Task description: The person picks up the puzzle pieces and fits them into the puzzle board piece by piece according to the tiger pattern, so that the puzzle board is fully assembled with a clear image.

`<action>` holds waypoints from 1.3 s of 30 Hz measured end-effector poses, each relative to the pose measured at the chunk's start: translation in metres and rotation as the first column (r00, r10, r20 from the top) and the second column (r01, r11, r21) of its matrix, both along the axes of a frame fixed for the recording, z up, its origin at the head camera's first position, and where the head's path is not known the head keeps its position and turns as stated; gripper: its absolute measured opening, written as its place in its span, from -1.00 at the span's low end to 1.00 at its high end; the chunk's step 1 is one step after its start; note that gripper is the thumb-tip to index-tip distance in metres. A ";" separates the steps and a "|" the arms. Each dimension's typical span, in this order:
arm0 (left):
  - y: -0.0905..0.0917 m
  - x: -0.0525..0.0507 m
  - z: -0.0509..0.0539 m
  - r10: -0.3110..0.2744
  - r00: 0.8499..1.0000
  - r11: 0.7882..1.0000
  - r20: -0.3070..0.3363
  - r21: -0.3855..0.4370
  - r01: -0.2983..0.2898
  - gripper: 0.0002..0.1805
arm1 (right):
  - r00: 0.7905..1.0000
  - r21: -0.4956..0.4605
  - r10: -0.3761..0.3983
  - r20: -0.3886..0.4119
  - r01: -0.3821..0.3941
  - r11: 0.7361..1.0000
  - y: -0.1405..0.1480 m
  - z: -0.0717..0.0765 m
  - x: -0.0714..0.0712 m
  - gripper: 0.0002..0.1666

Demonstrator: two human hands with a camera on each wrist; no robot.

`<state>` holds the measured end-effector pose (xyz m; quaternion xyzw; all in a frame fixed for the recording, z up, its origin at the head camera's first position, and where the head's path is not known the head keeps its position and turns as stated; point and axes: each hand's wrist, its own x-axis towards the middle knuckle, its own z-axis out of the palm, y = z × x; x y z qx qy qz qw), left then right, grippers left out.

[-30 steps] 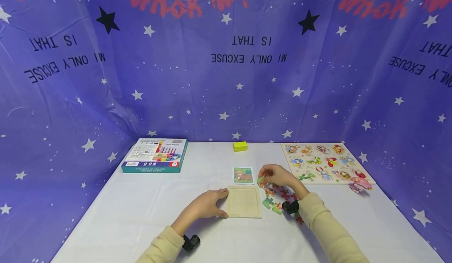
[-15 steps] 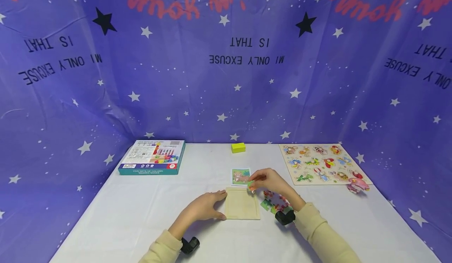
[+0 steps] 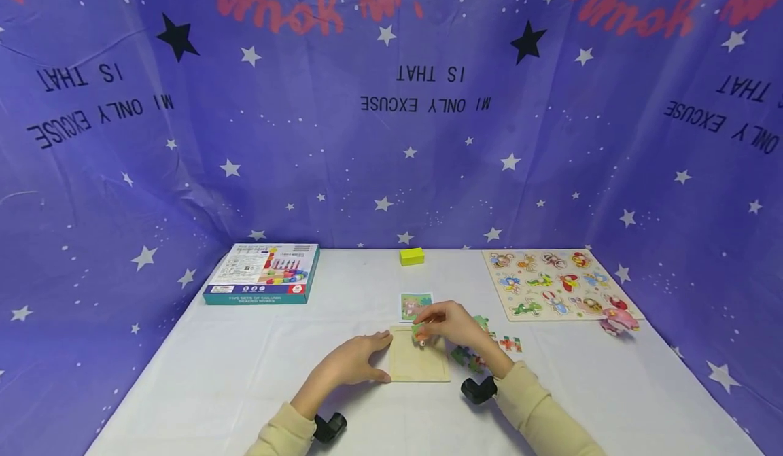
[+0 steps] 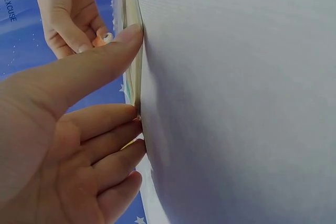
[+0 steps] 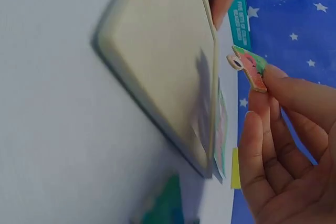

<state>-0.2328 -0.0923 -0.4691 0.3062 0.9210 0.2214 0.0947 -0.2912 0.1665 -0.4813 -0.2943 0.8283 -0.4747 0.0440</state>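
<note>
My right hand (image 3: pixel 454 323) pinches a jigsaw puzzle piece (image 5: pixel 250 69) between thumb and fingers. The piece is green and orange-red with a knob showing an eye, and it is above the wooden puzzle tray (image 3: pixel 422 369). Nothing lies in the pale, square tray. Along its left edge rests my left hand (image 3: pixel 356 359), thumb at the near corner and fingers toward the far one. Those fingers (image 4: pixel 107 145) look fairly straight against the edge in the left wrist view. Just beyond the tray is a picture card (image 3: pixel 411 303), partly covered by my right hand.
Loose puzzle pieces (image 3: pixel 510 344) lie right of the tray, some hidden under my right forearm. Farther right are an insect peg board (image 3: pixel 544 286) and a pink toy (image 3: pixel 619 321). A yellow block (image 3: pixel 412 257) stands at the back, a boxed set (image 3: pixel 263 276) at back left.
My right hand has carried the puzzle piece leftward from beside the loose pieces to above the tray. My left hand has stayed at the tray's left edge.
</note>
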 end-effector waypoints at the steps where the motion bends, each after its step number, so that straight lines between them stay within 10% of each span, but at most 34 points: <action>1: 0.000 0.000 -0.001 0.001 1.000 1.000 -0.001 0.000 -0.001 -0.15 | 1.000 0.006 -0.016 -0.001 0.016 1.000 -0.004 0.004 0.004 -0.86; 20: -0.001 0.000 -0.002 -0.002 1.000 0.999 0.024 0.033 0.001 -0.15 | 0.989 0.080 -0.137 0.050 0.132 0.988 -0.035 -0.010 0.002 -0.91; 39: -0.001 0.001 0.000 0.002 1.000 0.999 0.022 0.033 -0.002 -0.16 | 0.986 0.175 -0.152 -0.072 0.163 0.971 -0.049 -0.007 0.006 -0.93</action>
